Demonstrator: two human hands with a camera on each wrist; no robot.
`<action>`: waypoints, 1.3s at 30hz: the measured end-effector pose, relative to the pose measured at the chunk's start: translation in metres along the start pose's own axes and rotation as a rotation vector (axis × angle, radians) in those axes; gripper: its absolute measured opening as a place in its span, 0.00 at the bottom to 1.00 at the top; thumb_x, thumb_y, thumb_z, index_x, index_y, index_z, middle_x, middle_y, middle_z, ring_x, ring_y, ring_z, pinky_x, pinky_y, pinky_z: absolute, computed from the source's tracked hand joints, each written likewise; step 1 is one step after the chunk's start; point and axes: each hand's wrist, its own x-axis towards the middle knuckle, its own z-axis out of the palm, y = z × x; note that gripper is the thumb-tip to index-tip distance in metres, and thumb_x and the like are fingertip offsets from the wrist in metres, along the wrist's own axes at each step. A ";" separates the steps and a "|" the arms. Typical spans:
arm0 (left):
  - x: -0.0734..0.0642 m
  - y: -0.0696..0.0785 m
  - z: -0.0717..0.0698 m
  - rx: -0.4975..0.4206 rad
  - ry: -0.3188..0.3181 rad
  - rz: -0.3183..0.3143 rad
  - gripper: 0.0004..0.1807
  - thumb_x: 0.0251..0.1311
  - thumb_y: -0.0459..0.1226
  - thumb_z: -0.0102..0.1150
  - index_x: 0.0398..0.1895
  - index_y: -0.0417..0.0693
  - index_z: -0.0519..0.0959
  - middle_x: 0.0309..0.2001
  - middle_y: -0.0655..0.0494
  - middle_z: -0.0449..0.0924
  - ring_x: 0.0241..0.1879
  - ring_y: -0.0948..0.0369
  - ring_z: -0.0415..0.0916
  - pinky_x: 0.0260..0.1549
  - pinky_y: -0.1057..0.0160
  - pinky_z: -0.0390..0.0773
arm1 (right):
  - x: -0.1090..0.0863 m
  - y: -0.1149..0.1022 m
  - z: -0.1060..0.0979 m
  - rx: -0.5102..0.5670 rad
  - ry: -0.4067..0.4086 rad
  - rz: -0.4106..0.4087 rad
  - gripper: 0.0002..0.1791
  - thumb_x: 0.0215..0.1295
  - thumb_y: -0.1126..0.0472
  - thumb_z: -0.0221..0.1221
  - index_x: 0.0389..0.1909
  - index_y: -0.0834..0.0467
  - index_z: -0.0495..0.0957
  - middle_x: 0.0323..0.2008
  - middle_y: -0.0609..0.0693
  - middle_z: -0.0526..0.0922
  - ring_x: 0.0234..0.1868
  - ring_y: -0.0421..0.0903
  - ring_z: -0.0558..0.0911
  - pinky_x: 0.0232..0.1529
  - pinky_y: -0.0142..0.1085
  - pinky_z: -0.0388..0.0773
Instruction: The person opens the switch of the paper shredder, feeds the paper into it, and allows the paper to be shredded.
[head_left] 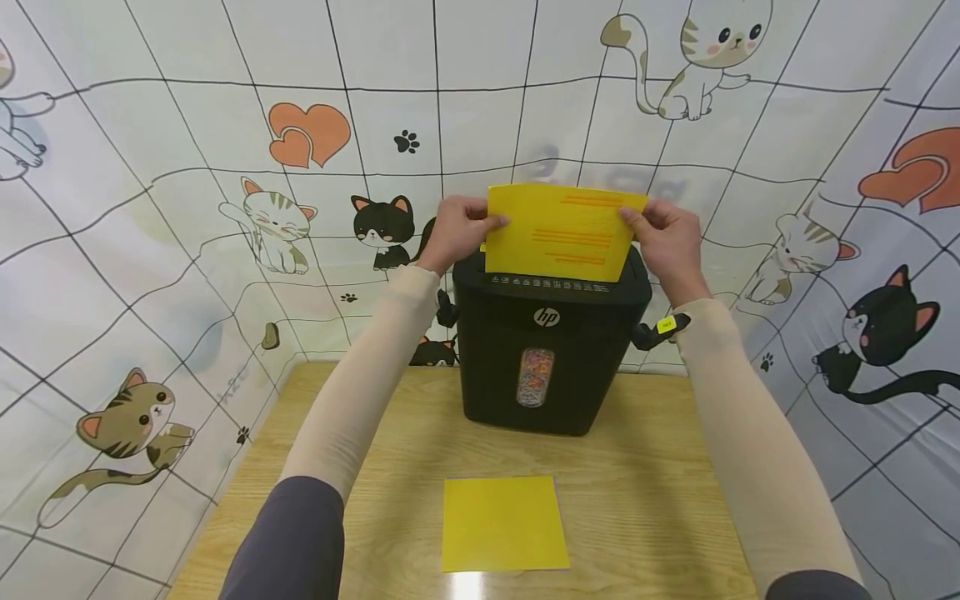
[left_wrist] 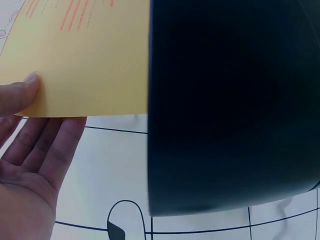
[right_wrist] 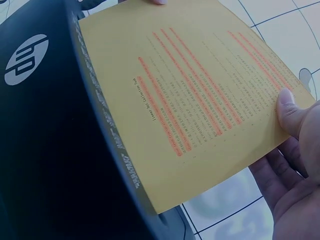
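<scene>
Our left hand [head_left: 459, 232] and right hand [head_left: 671, 240] pinch a marked sheet [head_left: 558, 229] at the shredder [head_left: 498, 342], plain yellow paper [head_left: 504, 525] on the table [head_left: 390, 500], seen only in our head view.

- Left grip (bare hand) [head_left: 462, 230]: pinches left edge of printed yellow sheet [head_left: 555, 237].
- Right grip (bare hand) [head_left: 671, 243]: pinches right edge.
- Printed yellow sheet: standing, lower edge at top of black HP shredder [head_left: 487, 367].
- Black HP shredder: on bench [head_left: 390, 475]; window [head_left: 536, 358] shows multicoloured shreds [head_left: 535, 387].
- Plain yellow paper [head_left: 504, 525]: flat, before shredder.
</scene>
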 end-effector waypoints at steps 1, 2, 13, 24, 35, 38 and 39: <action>0.000 -0.001 0.000 0.006 0.000 0.002 0.14 0.66 0.41 0.68 0.53 0.50 0.88 0.46 0.52 0.90 0.43 0.60 0.86 0.41 0.62 0.83 | 0.000 0.001 0.000 0.000 -0.003 -0.001 0.28 0.64 0.40 0.64 0.58 0.53 0.85 0.46 0.45 0.88 0.48 0.41 0.78 0.58 0.35 0.75; 0.000 -0.001 0.000 0.008 -0.001 0.002 0.15 0.66 0.41 0.68 0.53 0.49 0.88 0.46 0.52 0.90 0.44 0.60 0.86 0.41 0.62 0.82 | 0.000 0.002 0.001 0.000 -0.007 0.000 0.28 0.64 0.40 0.64 0.58 0.53 0.85 0.47 0.45 0.88 0.48 0.41 0.78 0.57 0.35 0.75; 0.000 -0.013 0.000 0.056 -0.033 -0.014 0.16 0.66 0.43 0.68 0.53 0.48 0.88 0.47 0.51 0.90 0.45 0.59 0.86 0.49 0.58 0.85 | -0.002 0.015 0.005 -0.072 -0.023 -0.010 0.30 0.63 0.35 0.64 0.56 0.52 0.85 0.42 0.41 0.88 0.44 0.36 0.82 0.51 0.32 0.73; -0.003 -0.019 0.003 0.098 -0.042 -0.027 0.16 0.66 0.44 0.68 0.53 0.47 0.88 0.47 0.50 0.90 0.47 0.57 0.86 0.55 0.57 0.83 | -0.008 0.023 0.008 -0.091 -0.030 0.026 0.33 0.63 0.34 0.62 0.59 0.52 0.84 0.48 0.46 0.88 0.44 0.40 0.80 0.49 0.33 0.71; -0.007 -0.019 0.006 0.095 -0.039 -0.033 0.18 0.66 0.44 0.68 0.55 0.47 0.87 0.49 0.50 0.90 0.48 0.57 0.86 0.55 0.56 0.84 | -0.010 0.028 0.006 -0.084 -0.011 0.010 0.33 0.62 0.34 0.63 0.58 0.53 0.85 0.44 0.43 0.89 0.44 0.39 0.80 0.48 0.32 0.71; -0.006 -0.019 0.006 0.085 -0.040 -0.029 0.18 0.66 0.44 0.68 0.55 0.48 0.87 0.49 0.51 0.90 0.47 0.57 0.86 0.55 0.56 0.84 | -0.009 0.028 0.004 -0.073 -0.010 0.010 0.32 0.62 0.34 0.64 0.57 0.53 0.85 0.43 0.42 0.89 0.45 0.39 0.80 0.50 0.33 0.70; -0.006 -0.019 0.006 0.081 -0.041 -0.031 0.18 0.66 0.44 0.68 0.55 0.48 0.87 0.49 0.51 0.90 0.47 0.57 0.86 0.55 0.57 0.84 | -0.009 0.028 0.004 -0.069 -0.014 0.008 0.32 0.62 0.34 0.64 0.57 0.53 0.85 0.43 0.42 0.89 0.46 0.39 0.80 0.51 0.34 0.70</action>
